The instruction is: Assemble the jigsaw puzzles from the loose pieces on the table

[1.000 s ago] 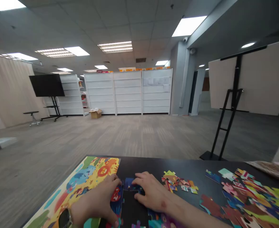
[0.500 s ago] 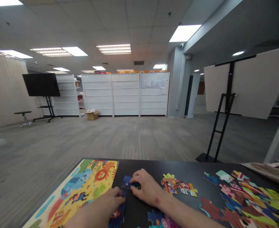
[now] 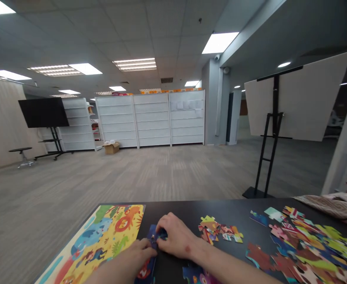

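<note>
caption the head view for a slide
Left hand and right hand at blue puzzle pieces, between an animal picture and a loose pile on a black table.

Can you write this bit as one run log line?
left hand: on blue puzzle strip; right hand: holding dark blue piece; picture sheet: at left; loose pieces: heaped at right

Puzzle pile (image 3: 312, 240) right of picture sheet (image 3: 102, 240)
</note>
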Demonstrator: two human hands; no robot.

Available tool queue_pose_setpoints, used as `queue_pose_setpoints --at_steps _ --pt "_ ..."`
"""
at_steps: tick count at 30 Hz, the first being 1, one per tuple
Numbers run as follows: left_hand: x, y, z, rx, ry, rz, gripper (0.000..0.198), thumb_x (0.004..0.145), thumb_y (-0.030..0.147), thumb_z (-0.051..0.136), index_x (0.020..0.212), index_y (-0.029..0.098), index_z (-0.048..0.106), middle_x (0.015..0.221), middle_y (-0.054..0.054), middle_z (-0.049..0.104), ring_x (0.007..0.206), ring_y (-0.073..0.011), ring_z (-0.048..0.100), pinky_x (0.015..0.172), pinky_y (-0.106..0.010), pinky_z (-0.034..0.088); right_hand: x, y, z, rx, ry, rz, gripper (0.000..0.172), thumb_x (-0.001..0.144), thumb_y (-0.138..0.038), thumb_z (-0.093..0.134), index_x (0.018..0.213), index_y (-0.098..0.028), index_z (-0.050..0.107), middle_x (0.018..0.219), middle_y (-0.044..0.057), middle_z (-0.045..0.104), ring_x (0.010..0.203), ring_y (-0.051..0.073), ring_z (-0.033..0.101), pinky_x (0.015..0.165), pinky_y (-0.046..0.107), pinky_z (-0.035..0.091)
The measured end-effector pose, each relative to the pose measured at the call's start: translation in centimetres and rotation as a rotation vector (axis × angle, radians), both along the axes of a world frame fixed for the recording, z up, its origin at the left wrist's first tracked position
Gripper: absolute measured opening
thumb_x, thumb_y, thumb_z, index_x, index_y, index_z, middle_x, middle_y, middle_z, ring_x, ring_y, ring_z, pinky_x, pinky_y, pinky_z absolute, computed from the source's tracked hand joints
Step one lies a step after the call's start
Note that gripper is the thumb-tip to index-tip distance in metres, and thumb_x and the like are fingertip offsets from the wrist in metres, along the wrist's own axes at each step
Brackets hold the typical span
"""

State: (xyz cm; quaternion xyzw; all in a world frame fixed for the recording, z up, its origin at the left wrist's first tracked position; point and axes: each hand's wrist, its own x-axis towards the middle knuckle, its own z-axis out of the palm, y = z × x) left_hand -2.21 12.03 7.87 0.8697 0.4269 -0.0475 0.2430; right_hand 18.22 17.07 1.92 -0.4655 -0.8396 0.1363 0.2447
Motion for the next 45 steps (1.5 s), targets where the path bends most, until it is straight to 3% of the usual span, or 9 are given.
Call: queue_pose_setpoints --at_steps 5,11,16,20,25,31,35,38,45 --pt "-0.2 0.5 -1.2 0.087 0.018 -0.002 0.058 0.073 0.033 0.072 0.129 0.027 0.061 0.137 -0.006 0.059 0.126 -0.0313 0.055 0.116 -0.043 0.039 0.0 0.2 -0.8 0.031 0.038 0.004 0.025 0.072 -0.025 0.071 0.095 -0.017 0.073 0.097 0.006 0.074 0.095 0.022 0.064 0.086 0.027 0.050" --pt "-0.4 0.5 -2.6 0.227 0.177 0.148 0.065 0.066 0.027 0.071 0.129 0.019 0.061 0.139 -0.014 0.059 0.134 -0.0398 0.048 0.117 -0.053 0.035 0.2 0.5 -1.1 0.044 0.057 0.106 0.023 0.074 -0.021 0.071 0.095 -0.021 0.079 0.103 0.005 0.073 0.097 0.019 0.063 0.090 0.025 0.048" --pt "0.0 0.4 -1.5 0.195 0.154 0.133 0.075 0.060 0.030 0.077 0.132 0.018 0.062 0.138 -0.016 0.060 0.130 -0.0395 0.053 0.114 -0.050 0.040 0.5 0.6 -0.2 0.008 -0.015 0.166 0.025 0.081 -0.022 0.067 0.102 -0.024 0.081 0.115 0.006 0.071 0.104 0.021 0.063 0.093 0.028 0.048" --pt "0.3 0.7 -0.4 0.079 0.176 0.075 0.101 0.057 0.038 0.080 0.149 0.013 0.048 0.159 -0.018 0.040 0.145 -0.0390 0.037 0.124 -0.046 0.027 1.0 0.4 0.5 -0.039 -0.028 0.202 0.026 0.085 -0.028 0.067 0.108 -0.023 0.078 0.118 0.007 0.071 0.109 0.023 0.063 0.098 0.031 0.047" --pt "0.0 0.9 -0.4 0.063 0.126 0.081 0.102 0.060 0.046 0.079 0.151 0.017 0.046 0.161 -0.013 0.039 0.146 -0.0373 0.038 0.125 -0.045 0.026 1.5 -0.1 0.4 -0.013 0.043 0.150 0.045 0.074 -0.027 0.072 0.119 -0.018 0.069 0.114 0.008 0.071 0.107 0.024 0.063 0.097 0.031 0.048" --pt "-0.2 1.2 -0.5 0.102 0.096 0.063 0.108 0.051 0.042 0.083 0.151 0.020 0.048 0.156 -0.013 0.045 0.142 -0.0401 0.043 0.122 -0.046 0.032 1.7 -0.4 -0.4 0.005 0.053 0.130 0.028 0.075 -0.020 0.069 0.103 -0.019 0.074 0.111 0.007 0.070 0.106 0.022 0.063 0.095 0.029 0.048" --pt "-0.5 1.7 -0.8 0.069 0.137 0.044 0.108 0.055 0.041 0.080 0.153 0.017 0.043 0.164 -0.014 0.033 0.149 -0.0407 0.029 0.125 -0.050 0.023 1.5 -0.2 -0.6 -0.050 0.079 0.071 0.022 0.077 -0.028 0.079 0.098 -0.020 0.076 0.111 0.006 0.072 0.106 0.021 0.063 0.095 0.029 0.047" --pt "-0.4 1.7 -0.7 0.056 0.116 0.037 0.107 0.057 0.038 0.079 0.155 0.021 0.039 0.164 -0.012 0.031 0.150 -0.0399 0.029 0.125 -0.053 0.023 1.2 -0.4 -0.5 -0.067 0.083 0.018 0.021 0.078 -0.034 0.081 0.094 -0.021 0.078 0.110 0.005 0.073 0.106 0.022 0.064 0.095 0.029 0.047" --pt "0.4 1.7 0.0 0.029 0.204 0.044 0.128 0.043 0.047 0.088 0.156 0.019 0.037 0.165 -0.015 0.030 0.150 -0.0425 0.027 0.125 -0.052 0.022 1.5 -1.8 -0.5 -0.005 0.058 0.008 0.029 0.079 -0.019 0.065 0.105 -0.017 0.079 0.118 0.011 0.072 0.112 0.024 0.064 0.101 0.030 0.048"
